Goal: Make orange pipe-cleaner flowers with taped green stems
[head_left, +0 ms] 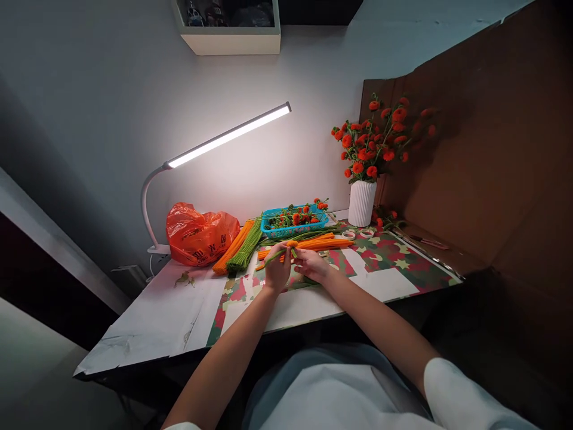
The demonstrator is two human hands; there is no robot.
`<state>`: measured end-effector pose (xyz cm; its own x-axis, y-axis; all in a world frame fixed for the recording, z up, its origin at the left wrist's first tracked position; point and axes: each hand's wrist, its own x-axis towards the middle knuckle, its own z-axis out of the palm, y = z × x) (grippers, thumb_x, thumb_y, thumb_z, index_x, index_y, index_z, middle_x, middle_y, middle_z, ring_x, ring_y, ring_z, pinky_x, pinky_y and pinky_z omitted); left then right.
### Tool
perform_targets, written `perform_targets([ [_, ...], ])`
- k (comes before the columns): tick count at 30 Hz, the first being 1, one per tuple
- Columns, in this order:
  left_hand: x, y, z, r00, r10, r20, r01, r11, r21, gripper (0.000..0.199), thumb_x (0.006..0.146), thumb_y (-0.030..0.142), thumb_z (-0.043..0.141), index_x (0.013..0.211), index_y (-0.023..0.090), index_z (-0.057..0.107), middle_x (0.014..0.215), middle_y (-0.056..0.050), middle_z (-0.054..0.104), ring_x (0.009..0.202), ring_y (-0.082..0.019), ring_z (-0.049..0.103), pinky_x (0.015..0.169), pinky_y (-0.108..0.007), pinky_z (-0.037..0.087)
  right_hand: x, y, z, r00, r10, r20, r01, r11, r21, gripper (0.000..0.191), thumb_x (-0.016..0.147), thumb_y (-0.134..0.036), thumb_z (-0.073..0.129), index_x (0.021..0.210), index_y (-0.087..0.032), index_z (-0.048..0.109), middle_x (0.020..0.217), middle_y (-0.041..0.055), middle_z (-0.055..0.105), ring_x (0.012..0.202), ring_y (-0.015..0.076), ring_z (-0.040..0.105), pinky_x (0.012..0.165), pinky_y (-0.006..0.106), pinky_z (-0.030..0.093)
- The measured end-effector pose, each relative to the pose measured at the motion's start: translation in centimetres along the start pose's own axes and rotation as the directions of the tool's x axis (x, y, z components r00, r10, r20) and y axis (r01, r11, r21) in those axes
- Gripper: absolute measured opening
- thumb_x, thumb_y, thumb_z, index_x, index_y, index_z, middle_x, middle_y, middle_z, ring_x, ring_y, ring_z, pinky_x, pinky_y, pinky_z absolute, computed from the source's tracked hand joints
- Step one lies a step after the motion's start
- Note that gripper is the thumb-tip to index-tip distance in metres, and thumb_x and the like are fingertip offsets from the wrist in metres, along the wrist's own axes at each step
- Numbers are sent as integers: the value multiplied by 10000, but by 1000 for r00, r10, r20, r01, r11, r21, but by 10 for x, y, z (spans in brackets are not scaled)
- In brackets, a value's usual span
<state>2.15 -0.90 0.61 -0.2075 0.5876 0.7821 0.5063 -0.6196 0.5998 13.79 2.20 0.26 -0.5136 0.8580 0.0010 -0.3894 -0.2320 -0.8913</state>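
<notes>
Over the middle of the table, my left hand (277, 272) is closed around a small orange pipe-cleaner flower (292, 243) with a green stem. Close beside it, my right hand (313, 264) has its fingertips pinched at the flower's green part, just under the orange head. Exactly what lies between the right fingertips is too small to make out. Behind my hands lie loose orange pipe cleaners (324, 242). To the left rest a bundle of green pipe cleaners (245, 254) and a bundle of orange ones (230, 249).
A blue basket (273, 233) of finished flowers stands behind my hands. An orange plastic bag (197, 236) sits at the left under a desk lamp (230, 136). At the back right are a white vase (362, 203) of orange flowers, tape rolls (349, 235) and pliers (430, 242).
</notes>
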Motion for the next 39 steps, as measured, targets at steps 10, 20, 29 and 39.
perform_targets([
  [10,4,4,-1,984,-171,40,176,964,-201,274,793,448,607,739,184,562,700,-28,668,590,-139,622,557,-252,488,-11,-10,1,999,15,34,-17,997,70,308,574,-350,829,731,-173,633,624,-37,525,541,63,421,492,195,325],
  [20,5,-2,2,911,-390,134,411,831,-376,364,668,498,707,686,153,592,657,-24,650,636,-156,633,633,-279,514,-14,-9,5,982,-134,-135,105,974,-203,387,505,-464,796,605,-161,578,491,-72,427,413,44,333,424,225,204],
  [29,8,-7,0,831,-498,248,555,713,-428,441,624,538,723,731,144,555,640,9,591,585,-117,587,601,-270,519,-13,-14,0,931,-276,-238,223,948,-229,295,576,-364,735,781,-190,614,736,-10,610,593,99,503,513,220,350],
  [39,11,0,-9,658,-382,649,742,472,-476,369,706,432,706,958,177,619,923,-67,644,747,-160,642,593,-270,552,-9,-13,-3,979,-200,30,201,945,-260,223,654,-319,663,863,-240,660,899,-7,655,820,147,569,636,224,401],
])
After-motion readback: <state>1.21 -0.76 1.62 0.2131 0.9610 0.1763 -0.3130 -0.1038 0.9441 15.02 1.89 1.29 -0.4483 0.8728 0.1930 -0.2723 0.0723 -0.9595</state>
